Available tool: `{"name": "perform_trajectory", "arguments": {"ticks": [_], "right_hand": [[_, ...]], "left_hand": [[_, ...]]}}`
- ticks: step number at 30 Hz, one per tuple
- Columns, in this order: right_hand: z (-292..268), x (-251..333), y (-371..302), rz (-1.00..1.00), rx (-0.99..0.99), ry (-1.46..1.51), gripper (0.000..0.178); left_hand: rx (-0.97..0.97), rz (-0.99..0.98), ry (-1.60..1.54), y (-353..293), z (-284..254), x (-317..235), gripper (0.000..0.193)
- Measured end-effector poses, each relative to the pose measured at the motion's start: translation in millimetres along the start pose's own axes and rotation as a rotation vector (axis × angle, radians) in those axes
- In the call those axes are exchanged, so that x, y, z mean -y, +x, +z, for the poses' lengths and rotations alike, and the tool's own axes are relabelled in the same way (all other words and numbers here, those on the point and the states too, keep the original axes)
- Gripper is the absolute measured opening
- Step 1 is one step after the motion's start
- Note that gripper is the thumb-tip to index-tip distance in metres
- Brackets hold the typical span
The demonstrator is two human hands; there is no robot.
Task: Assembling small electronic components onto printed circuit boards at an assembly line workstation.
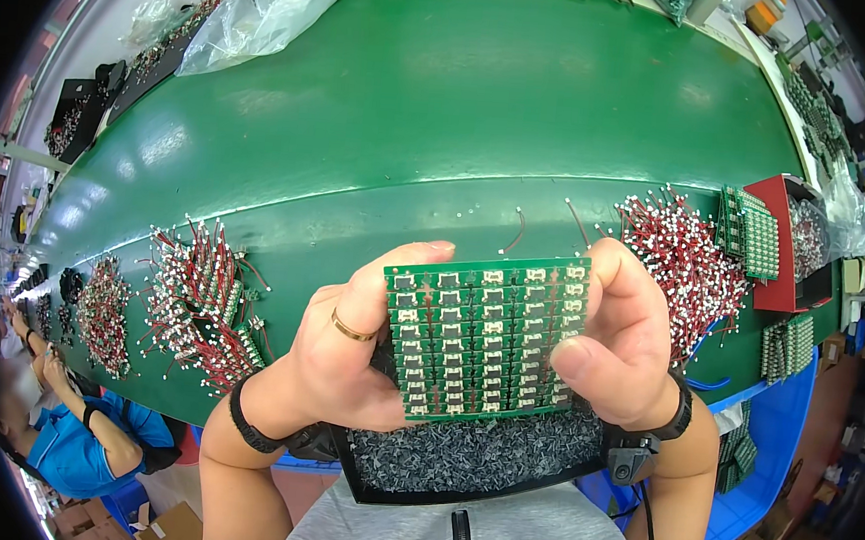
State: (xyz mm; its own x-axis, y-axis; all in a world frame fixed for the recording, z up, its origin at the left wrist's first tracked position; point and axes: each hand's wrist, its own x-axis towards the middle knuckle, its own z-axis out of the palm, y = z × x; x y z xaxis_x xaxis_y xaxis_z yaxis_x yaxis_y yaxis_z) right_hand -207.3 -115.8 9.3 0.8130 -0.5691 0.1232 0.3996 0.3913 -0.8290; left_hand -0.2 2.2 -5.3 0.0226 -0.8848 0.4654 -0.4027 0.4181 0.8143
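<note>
Between my two hands I hold a green circuit board panel [488, 339], tilted up so that its rows of small cream connectors and dark parts show. My left hand [342, 349], with a ring on one finger, grips the panel's left edge. At its right edge, my right hand [629, 334] pinches it, thumb on the front face. Below the panel sits a black tray [474, 464] of small clear and dark bits, partly hidden by the board. Right of my right hand lies a heap of red wires with white connectors [678, 267].
Green panels with wires [205, 299] and another wire heap [106, 312] lie left. Stacked panels [756, 232] stand beside a red box [788, 280] at right, above a blue bin [775, 465]. A co-worker in a blue shirt [89, 447] sits left. Plastic bags [270, 18] lie far left.
</note>
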Motion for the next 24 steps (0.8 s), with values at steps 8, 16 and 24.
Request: {"name": "perform_trajectory", "arguments": {"ticks": [8,16,24], "right_hand": [[-2.3,-1.9,0.1,-0.037,0.017,-0.049,0.030],[-2.4,-2.6,0.6,-0.053,0.023,-0.058,0.029],[-4.2,-3.9,0.5,-0.058,0.030,-0.065,0.029]], "left_hand": [[-0.009,-0.039,0.026,-3.1,1.6,-0.1,0.084],[-0.031,-0.003,0.010,-5.2,3.4,4.6,0.083],[-0.076,0.035,0.053,-5.4,4.4,4.6,0.078]]}}
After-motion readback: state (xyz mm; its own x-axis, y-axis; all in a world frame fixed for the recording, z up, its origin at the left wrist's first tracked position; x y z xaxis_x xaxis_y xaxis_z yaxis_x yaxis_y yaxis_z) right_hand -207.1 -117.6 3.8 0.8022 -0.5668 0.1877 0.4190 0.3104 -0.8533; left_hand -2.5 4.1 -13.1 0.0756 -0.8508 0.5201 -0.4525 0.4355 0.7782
